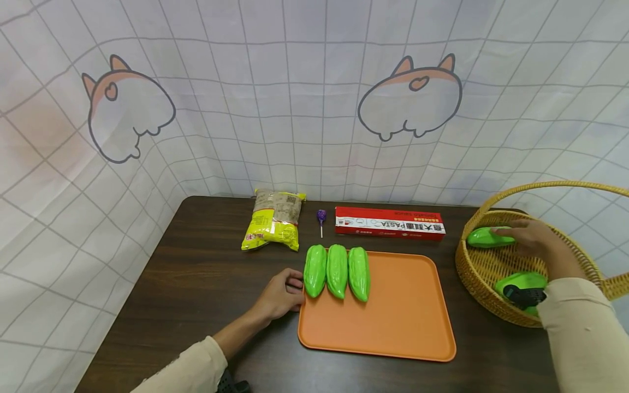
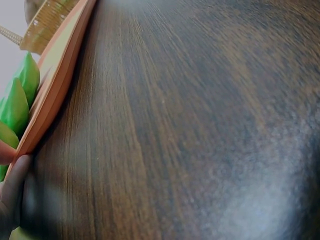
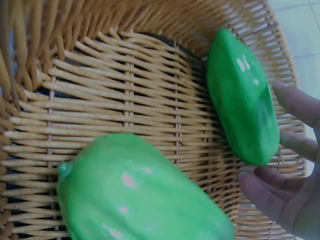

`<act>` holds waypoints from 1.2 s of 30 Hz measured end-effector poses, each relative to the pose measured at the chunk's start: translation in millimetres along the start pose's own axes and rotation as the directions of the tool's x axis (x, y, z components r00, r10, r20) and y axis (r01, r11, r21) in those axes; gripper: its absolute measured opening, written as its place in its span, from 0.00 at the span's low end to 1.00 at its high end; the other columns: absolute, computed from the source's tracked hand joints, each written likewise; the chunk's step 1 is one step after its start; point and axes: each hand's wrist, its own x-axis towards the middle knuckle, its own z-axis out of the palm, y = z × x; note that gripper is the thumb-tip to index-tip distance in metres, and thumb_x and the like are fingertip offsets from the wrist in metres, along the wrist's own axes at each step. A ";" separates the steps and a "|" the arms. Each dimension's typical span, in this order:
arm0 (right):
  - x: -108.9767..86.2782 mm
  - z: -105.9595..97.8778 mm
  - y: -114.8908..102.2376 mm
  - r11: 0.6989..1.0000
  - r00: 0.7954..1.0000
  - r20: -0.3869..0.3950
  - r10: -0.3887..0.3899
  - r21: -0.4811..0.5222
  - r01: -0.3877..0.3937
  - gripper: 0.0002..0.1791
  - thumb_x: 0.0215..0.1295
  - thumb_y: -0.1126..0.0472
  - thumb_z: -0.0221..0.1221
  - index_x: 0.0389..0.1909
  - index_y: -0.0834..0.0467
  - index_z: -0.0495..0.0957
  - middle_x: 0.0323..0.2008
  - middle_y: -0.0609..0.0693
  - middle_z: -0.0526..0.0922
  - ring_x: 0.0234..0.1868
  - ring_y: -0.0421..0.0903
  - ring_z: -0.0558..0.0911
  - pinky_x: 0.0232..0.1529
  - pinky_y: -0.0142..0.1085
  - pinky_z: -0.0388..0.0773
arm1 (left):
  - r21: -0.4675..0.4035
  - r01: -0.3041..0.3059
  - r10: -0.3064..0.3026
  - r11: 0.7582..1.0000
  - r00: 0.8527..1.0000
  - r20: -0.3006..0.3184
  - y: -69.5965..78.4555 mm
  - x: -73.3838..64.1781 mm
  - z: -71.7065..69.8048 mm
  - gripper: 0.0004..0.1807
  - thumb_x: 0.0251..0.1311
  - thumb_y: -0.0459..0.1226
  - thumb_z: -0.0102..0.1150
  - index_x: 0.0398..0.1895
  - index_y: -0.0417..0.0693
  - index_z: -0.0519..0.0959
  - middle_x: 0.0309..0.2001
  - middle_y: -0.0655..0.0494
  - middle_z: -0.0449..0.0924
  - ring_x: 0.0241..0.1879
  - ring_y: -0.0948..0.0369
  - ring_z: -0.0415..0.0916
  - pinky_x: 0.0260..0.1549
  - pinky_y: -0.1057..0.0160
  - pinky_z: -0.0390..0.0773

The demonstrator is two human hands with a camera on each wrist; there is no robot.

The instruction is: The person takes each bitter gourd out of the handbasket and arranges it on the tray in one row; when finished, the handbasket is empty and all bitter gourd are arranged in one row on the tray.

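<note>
My left hand (image 1: 277, 297) pinches the left rim of an orange tray (image 1: 388, 333); the left wrist view shows thumb and finger on either side of the edge. Three oblong green model fruits (image 1: 336, 271) with pointed ends lie side by side at the tray's upper left. On the right, my right hand (image 1: 535, 237) reaches into a wicker basket (image 1: 469, 273). Its spread fingers (image 3: 300, 107) and thumb stand around one end of a ridged green model fruit (image 3: 245, 100) against the basket wall. Another, larger-looking green fruit (image 3: 145, 195) lies nearer the camera.
Behind the tray lie a yellow bag of powder (image 1: 275, 218), a purple lollipop (image 1: 321, 215) and a red pasta box (image 1: 390, 222). The basket's tall handle (image 1: 555, 184) arches over its opening. A gridded white cloth (image 1: 314, 109) hangs behind the dark wooden table (image 1: 196, 284).
</note>
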 end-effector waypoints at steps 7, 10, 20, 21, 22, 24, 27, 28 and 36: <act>2.6 -0.4 5.3 0.999 0.999 0.042 -0.032 0.035 0.030 0.53 0.74 0.37 0.48 0.75 0.75 0.35 0.70 0.84 0.40 0.66 0.75 0.65 0.56 0.51 0.82 | -0.007 0.003 -0.003 1.000 1.000 -0.001 1.0 -0.7 0.0 0.30 0.48 0.26 0.65 0.59 0.35 0.72 0.48 0.41 0.76 0.39 0.58 0.80 0.31 0.58 0.88; 3.6 0.1 6.3 0.997 0.998 0.037 -0.057 0.049 0.056 0.52 0.75 0.39 0.48 0.75 0.75 0.36 0.70 0.84 0.43 0.66 0.74 0.67 0.56 0.50 0.83 | -0.020 -0.004 0.004 1.000 1.000 -0.001 2.0 -1.9 0.6 0.30 0.48 0.25 0.64 0.59 0.34 0.72 0.48 0.41 0.76 0.39 0.58 0.80 0.31 0.58 0.88; 6.5 0.8 7.7 0.991 0.991 0.018 -0.131 0.025 0.131 0.46 0.78 0.43 0.46 0.74 0.78 0.43 0.68 0.84 0.49 0.61 0.74 0.72 0.52 0.52 0.83 | -0.025 -0.002 0.002 1.000 1.000 -0.011 5.0 -4.5 1.4 0.30 0.47 0.25 0.64 0.59 0.34 0.72 0.48 0.41 0.76 0.38 0.58 0.80 0.31 0.56 0.88; 6.8 1.5 7.8 0.991 0.991 0.011 -0.133 0.018 0.133 0.47 0.77 0.42 0.46 0.73 0.78 0.44 0.68 0.84 0.49 0.60 0.74 0.72 0.52 0.53 0.83 | -0.024 0.000 0.000 1.000 1.000 -0.010 5.1 -4.4 1.3 0.30 0.47 0.25 0.64 0.59 0.35 0.72 0.48 0.41 0.76 0.38 0.58 0.80 0.31 0.56 0.88; 6.9 1.9 7.7 0.991 0.991 0.006 -0.134 0.014 0.133 0.47 0.77 0.42 0.46 0.73 0.78 0.45 0.68 0.84 0.48 0.60 0.74 0.72 0.52 0.53 0.83 | -0.024 0.001 -0.001 1.000 1.000 -0.010 4.9 -4.2 1.3 0.30 0.47 0.25 0.64 0.58 0.35 0.72 0.48 0.41 0.76 0.38 0.58 0.80 0.31 0.56 0.88; 7.6 2.9 7.5 0.991 0.991 -0.001 -0.134 0.026 0.134 0.46 0.77 0.42 0.46 0.73 0.78 0.46 0.69 0.84 0.47 0.61 0.75 0.71 0.54 0.55 0.82 | -0.022 0.005 -0.005 1.000 1.000 -0.007 4.9 -3.9 1.3 0.30 0.47 0.25 0.64 0.58 0.35 0.72 0.48 0.41 0.76 0.39 0.58 0.80 0.31 0.57 0.88; 8.6 4.4 6.6 0.989 0.990 -0.009 -0.144 0.031 0.144 0.44 0.78 0.44 0.46 0.72 0.79 0.46 0.69 0.86 0.44 0.63 0.76 0.68 0.55 0.55 0.82 | -0.022 0.008 -0.008 1.000 1.000 -0.006 3.5 -3.0 1.3 0.30 0.47 0.25 0.64 0.59 0.35 0.72 0.48 0.41 0.76 0.39 0.58 0.80 0.31 0.57 0.88; 8.8 4.7 6.2 0.988 0.989 -0.011 -0.148 0.032 0.148 0.44 0.78 0.44 0.46 0.72 0.79 0.47 0.69 0.86 0.43 0.63 0.77 0.68 0.55 0.55 0.82 | -0.020 0.007 -0.007 1.000 1.000 -0.007 3.2 -2.8 1.3 0.30 0.47 0.25 0.64 0.59 0.35 0.72 0.48 0.41 0.76 0.39 0.57 0.80 0.31 0.57 0.88; 9.0 4.5 2.9 0.989 0.989 -0.018 -0.148 -0.007 0.148 0.49 0.75 0.45 0.53 0.73 0.80 0.42 0.69 0.86 0.41 0.57 0.72 0.75 0.52 0.54 0.83 | -0.016 0.008 -0.008 1.000 1.000 -0.018 2.2 -2.1 2.1 0.30 0.49 0.24 0.64 0.59 0.35 0.72 0.49 0.40 0.76 0.39 0.57 0.80 0.31 0.55 0.88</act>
